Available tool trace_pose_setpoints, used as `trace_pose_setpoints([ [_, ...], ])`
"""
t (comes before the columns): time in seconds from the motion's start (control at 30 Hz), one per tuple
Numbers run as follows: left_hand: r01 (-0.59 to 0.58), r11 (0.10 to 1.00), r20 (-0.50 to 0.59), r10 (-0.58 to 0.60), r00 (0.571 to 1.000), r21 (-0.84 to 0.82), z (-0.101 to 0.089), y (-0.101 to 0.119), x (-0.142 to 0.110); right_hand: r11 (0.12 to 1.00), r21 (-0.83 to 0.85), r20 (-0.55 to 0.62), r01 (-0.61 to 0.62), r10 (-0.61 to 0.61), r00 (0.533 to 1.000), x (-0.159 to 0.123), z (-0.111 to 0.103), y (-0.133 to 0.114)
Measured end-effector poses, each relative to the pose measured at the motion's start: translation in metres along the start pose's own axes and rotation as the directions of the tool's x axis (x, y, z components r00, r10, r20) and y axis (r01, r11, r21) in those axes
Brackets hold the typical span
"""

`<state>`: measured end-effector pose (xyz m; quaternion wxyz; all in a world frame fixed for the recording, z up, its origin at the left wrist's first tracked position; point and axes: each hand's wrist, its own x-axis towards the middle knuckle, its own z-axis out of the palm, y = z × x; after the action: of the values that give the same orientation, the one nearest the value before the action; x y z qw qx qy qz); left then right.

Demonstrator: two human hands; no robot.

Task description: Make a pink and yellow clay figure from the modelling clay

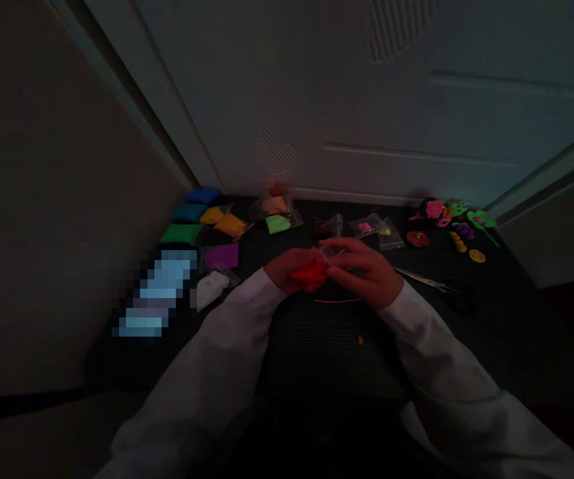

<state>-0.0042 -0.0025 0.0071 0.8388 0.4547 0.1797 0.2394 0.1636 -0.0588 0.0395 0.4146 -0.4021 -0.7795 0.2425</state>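
A clear plastic bag of red modelling clay [311, 269] is between my two hands, above the middle of the dark table. My left hand [287, 267] is closed around its left side. The fingers of my right hand [364, 266] pinch the clear upper edge of the bag. Below my hands a thin red strip [337, 301] lies on the table, and a small orange bit [360, 340] sits nearer to me. A pair of scissors [431, 281] with dark handles rests to the right of my right hand.
Bags of coloured clay, such as a purple bag [221, 256], a green bag [181, 233] and a white bag [211, 287], lie left. Small clay figures, among them a pink flower [435, 209], stand back right. A blurred bright screen [159, 293] is at left. A white panel [316, 100] rises behind.
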Motion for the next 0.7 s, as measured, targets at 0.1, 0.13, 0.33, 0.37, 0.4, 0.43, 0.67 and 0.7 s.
trace_pose_setpoints([
  [0.1,-0.003,0.999,-0.008,0.003,1.000,0.035,0.001,0.001,0.000,0.997,0.056,-0.098,-0.056,0.061,0.993,0.000,0.001,0.000],
  [0.13,-0.006,0.999,-0.011,0.006,1.000,0.052,0.002,0.002,0.001,0.993,0.090,-0.129,-0.078,0.090,0.988,0.000,0.000,0.001],
  [0.33,-0.120,0.970,-0.124,0.149,0.981,0.212,0.002,0.004,0.006,0.958,0.246,-0.143,-0.144,0.183,0.973,0.000,-0.001,0.005],
  [0.37,-0.167,0.954,-0.166,0.212,0.963,0.248,0.001,0.005,0.006,0.960,0.243,-0.155,-0.142,0.182,0.971,0.000,-0.001,0.006],
  [0.4,-0.209,0.934,-0.203,0.273,0.940,0.290,0.001,0.007,0.007,0.962,0.236,-0.168,-0.139,0.181,0.969,0.001,0.000,0.006],
  [0.43,-0.238,0.910,-0.230,0.325,0.917,0.338,0.001,0.008,0.006,0.965,0.225,-0.179,-0.137,0.179,0.967,0.001,0.000,0.006],
  [0.67,-0.245,0.709,-0.221,0.496,0.839,0.661,0.008,0.019,-0.001,0.989,0.064,-0.248,-0.137,0.149,0.957,0.001,0.005,0.006],
  [0.7,-0.244,0.645,-0.195,0.531,0.825,0.724,0.009,0.019,-0.002,0.990,0.033,-0.257,-0.139,0.143,0.956,0.001,0.006,0.007],
])
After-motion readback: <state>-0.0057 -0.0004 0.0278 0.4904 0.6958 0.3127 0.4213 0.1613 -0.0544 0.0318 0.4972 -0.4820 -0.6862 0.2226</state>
